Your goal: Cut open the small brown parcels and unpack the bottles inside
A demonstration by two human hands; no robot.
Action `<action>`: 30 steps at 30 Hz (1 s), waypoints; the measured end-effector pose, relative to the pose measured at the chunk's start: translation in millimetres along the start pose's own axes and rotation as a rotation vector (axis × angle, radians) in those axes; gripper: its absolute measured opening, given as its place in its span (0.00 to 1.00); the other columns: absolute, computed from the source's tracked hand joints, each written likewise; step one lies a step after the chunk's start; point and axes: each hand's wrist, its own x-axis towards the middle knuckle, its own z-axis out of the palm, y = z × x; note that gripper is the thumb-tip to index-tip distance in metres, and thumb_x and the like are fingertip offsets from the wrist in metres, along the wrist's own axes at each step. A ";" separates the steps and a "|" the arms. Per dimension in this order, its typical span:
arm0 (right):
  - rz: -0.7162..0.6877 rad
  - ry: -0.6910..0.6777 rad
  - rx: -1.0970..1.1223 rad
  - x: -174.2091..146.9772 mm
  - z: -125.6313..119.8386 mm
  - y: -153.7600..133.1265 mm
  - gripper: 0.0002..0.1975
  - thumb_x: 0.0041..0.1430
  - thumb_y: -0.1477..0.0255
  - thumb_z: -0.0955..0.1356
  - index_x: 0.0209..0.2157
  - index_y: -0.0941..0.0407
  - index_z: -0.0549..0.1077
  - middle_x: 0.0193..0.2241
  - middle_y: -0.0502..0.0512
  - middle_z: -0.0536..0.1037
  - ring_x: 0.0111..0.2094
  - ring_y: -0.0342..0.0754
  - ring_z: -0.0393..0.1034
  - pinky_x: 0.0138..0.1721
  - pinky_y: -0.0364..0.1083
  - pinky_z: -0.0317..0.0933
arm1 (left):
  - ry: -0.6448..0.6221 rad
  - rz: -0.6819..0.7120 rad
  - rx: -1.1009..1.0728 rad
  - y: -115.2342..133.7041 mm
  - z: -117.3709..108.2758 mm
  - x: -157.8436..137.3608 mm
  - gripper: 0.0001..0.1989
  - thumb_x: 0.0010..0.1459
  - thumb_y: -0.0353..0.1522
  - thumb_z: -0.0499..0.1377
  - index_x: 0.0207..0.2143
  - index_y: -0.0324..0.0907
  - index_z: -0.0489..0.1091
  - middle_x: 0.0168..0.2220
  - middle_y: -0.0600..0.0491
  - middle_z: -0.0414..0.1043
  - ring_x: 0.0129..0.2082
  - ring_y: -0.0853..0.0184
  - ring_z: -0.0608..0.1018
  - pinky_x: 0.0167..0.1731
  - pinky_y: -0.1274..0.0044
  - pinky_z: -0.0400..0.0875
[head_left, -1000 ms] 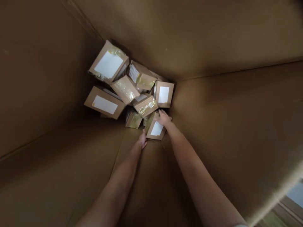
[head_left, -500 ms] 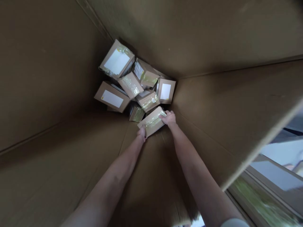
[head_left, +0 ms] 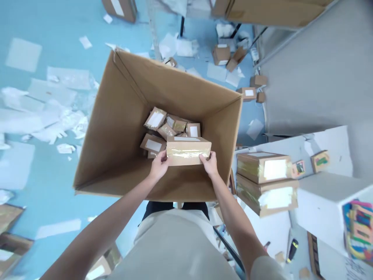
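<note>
Between my two hands is a small taped cardboard box, a band of shiny tape along its side and a white label on top. My left hand grips its left end; my right hand grips the right end, thumb on the near face. The box is held above the inside of a large open carton. Down in that carton lies a heap of smaller taped boxes, among them a labelled box and another labelled box. The held box hides part of the heap.
Two stacked taped boxes stand on the table at right, beside a white container. A yellow-and-black cutter lies nearer. Paper scraps litter the blue floor at left. A grey wall rises at far right.
Both hands have come up from the bottom of the large carton, bringing the taped box with them. My view has drawn back, so the carton's rim and the room around now show.
</note>
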 end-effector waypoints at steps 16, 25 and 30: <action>-0.203 0.806 0.422 -323.5 -170.9 47.4 0.21 0.53 0.61 0.67 0.47 0.52 0.64 0.42 0.57 0.71 0.44 0.53 0.69 0.44 0.52 0.66 | -0.603 0.865 0.596 134.9 113.3 -194.6 0.31 0.52 0.44 0.60 0.58 0.46 0.63 0.42 0.50 0.66 0.42 0.60 0.73 0.43 0.68 0.73; 0.167 1.143 0.511 -394.6 -239.1 239.3 0.21 0.55 0.59 0.65 0.48 0.53 0.63 0.46 0.61 0.71 0.47 0.55 0.69 0.48 0.55 0.64 | -1.053 0.739 0.782 20.0 319.8 -302.9 0.32 0.57 0.42 0.56 0.63 0.45 0.57 0.48 0.47 0.66 0.47 0.59 0.72 0.48 0.69 0.69; 0.256 1.044 0.613 -385.5 -260.3 305.7 0.27 0.54 0.59 0.66 0.53 0.55 0.61 0.50 0.63 0.70 0.51 0.55 0.67 0.47 0.54 0.66 | -1.075 0.690 0.887 -35.4 392.5 -306.1 0.30 0.54 0.40 0.57 0.60 0.45 0.62 0.51 0.47 0.69 0.51 0.57 0.71 0.53 0.67 0.65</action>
